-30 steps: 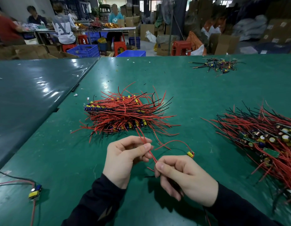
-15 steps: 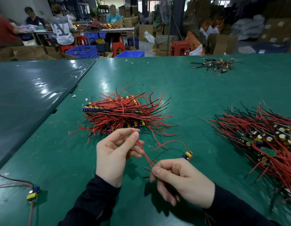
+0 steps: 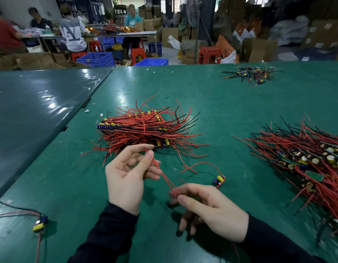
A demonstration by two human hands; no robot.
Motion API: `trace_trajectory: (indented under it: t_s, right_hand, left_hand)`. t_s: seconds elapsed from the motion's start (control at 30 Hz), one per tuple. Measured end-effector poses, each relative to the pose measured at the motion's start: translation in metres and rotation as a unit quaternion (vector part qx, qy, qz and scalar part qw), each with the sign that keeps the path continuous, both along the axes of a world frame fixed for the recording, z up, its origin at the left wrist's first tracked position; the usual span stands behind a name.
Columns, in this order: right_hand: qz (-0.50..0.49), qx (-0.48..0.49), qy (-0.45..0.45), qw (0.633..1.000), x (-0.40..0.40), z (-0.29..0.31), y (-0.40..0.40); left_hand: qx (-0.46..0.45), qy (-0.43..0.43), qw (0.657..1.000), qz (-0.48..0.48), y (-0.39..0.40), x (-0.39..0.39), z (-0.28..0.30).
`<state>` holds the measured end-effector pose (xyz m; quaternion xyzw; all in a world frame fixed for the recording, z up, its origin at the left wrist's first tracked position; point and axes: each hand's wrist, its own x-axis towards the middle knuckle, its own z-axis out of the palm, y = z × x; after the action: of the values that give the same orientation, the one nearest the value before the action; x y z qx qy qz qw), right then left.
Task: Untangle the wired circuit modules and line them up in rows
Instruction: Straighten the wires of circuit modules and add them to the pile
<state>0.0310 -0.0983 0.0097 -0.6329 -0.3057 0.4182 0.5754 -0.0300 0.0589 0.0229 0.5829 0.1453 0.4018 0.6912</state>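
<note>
Down at the near edge of the green work mat (image 3: 183, 88), both hands are on the same pair of thin red wires (image 3: 164, 175). Left hand (image 3: 126, 175) is raised, thumb and forefinger pinching the upper end of those wires, the other fingers loosely curled beneath. Right hand (image 3: 210, 207) sits lower and nearer, thumb and forefinger clamped on the lower end, remaining fingers curled down toward the mat. Between the two pinches the wires run taut on a diagonal.

Just beyond the right hand lies a small circuit module with yellow and blue parts (image 3: 219, 180), flat on the mat, a red lead arching up from it and a black one trailing alongside. Whether it belongs to the held wires, I cannot tell.

Beyond the left hand sits the aligned stack of modules with red and black leads (image 3: 145, 128), wires fanning right. Over on the right, a big tangled heap of modules (image 3: 306, 158). Far side, a small scattered cluster (image 3: 249, 74). Near left, one lone yellow-and-blue module (image 3: 39, 223) with its leads running off the edge.
</note>
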Motion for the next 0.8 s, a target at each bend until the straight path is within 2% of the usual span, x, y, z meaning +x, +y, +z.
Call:
trace_trajectory:
  t_s: [0.13,0.23,0.3,0.37,0.5,0.63,0.73,0.8]
  right_hand:
    - [-0.009,-0.011,-0.008,1.000,0.003,0.002,-0.002]
    - [0.002,-0.010,-0.088,0.996,0.006,0.008,-0.004]
    - [0.008,0.007,-0.099,0.995,0.009,0.012,-0.004]
    - [-0.005,0.019,-0.068,0.997,0.011,0.014,-0.005]
    - [-0.124,0.046,0.066,0.989,0.017,0.014,-0.003]
    - [-0.231,0.112,0.152,0.955,0.020,0.017,-0.001]
    - [-0.269,0.162,0.179,0.932,0.020,0.019,-0.001]
    - [-0.277,0.183,0.186,0.925,0.020,0.019,-0.001]
  left_hand:
    - [-0.020,-0.001,1.000,0.001,0.002,0.000,0.000]
    - [-0.090,0.001,0.996,-0.012,0.002,0.001,0.001]
    - [-0.135,0.010,0.990,-0.033,0.001,0.002,0.002]
    - [-0.165,0.028,0.984,-0.057,0.001,0.002,0.002]
    - [-0.172,0.119,0.968,-0.141,0.001,0.001,0.000]
    - [-0.131,0.227,0.917,-0.301,-0.002,-0.003,-0.004]
    - [-0.094,0.239,0.892,-0.371,-0.006,-0.005,-0.007]
    - [-0.067,0.221,0.899,-0.372,-0.012,-0.004,-0.008]
